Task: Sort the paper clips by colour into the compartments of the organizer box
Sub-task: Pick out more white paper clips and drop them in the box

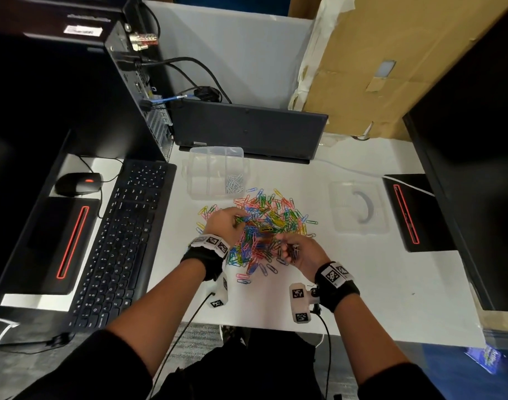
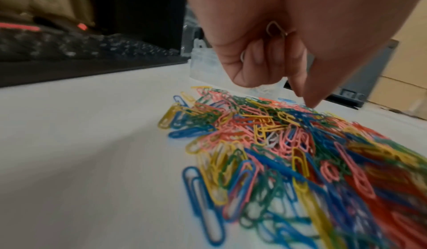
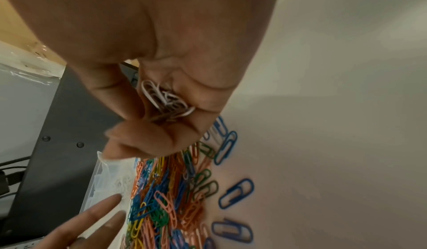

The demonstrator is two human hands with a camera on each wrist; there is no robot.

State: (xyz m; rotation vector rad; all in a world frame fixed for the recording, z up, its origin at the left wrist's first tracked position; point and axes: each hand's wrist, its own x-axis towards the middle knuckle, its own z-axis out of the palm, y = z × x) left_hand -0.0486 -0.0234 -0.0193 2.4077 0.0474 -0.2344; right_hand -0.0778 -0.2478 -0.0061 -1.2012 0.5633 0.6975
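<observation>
A heap of mixed-colour paper clips (image 1: 264,226) lies mid-table. Behind it stands the clear organizer box (image 1: 195,157), with white clips (image 1: 234,183) in its near right compartment. My left hand (image 1: 228,223) hovers over the heap's left side. In the left wrist view its curled fingers (image 2: 261,59) keep a white clip (image 2: 275,29) against the palm, and one finger (image 2: 307,96) reaches down to the heap (image 2: 277,143). At the heap's near right edge my right hand (image 1: 293,251) grips a bunch of white clips (image 3: 166,101) in its curled fingers (image 3: 148,139).
The box's clear lid (image 1: 358,207) lies to the right of the heap. A keyboard (image 1: 123,235) and mouse (image 1: 78,183) sit on the left, a dark laptop (image 1: 247,128) behind the box, and black devices at both sides. Loose blue clips (image 3: 235,192) lie nearest me.
</observation>
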